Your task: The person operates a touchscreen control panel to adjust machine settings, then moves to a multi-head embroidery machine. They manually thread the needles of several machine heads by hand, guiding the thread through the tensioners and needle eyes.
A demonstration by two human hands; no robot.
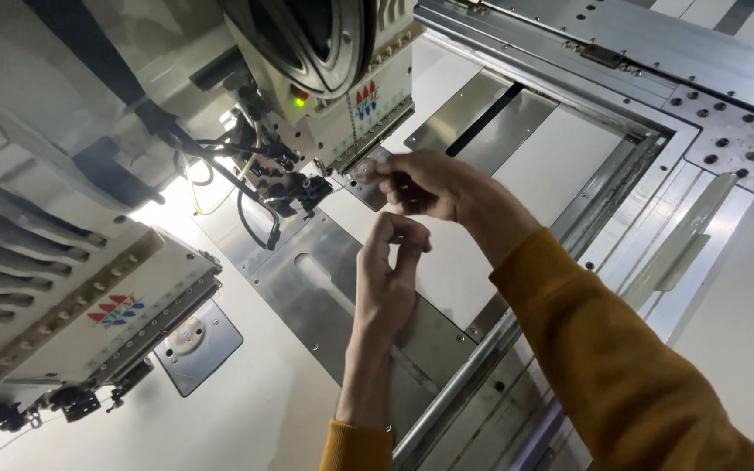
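My right hand (425, 185) reaches under the embroidery machine head (342, 96), which shows a green light. Its fingertips are pinched at the small round silver disc (362, 169) of the needle plate, and I cannot tell whether they grip anything. My left hand (388, 277) is held up just below it, thumb and fingers pinched together, with nothing visible between them. The two hands are a short gap apart. Both arms wear mustard sleeves (604, 366).
A second embroidery head (89, 323) with its own square needle plate (194, 342) stands at the left. Black cables (255, 187) hang beside the first head. A metal frame rail (482, 349) and a perforated steel bar (709, 105) border the white machine bed.
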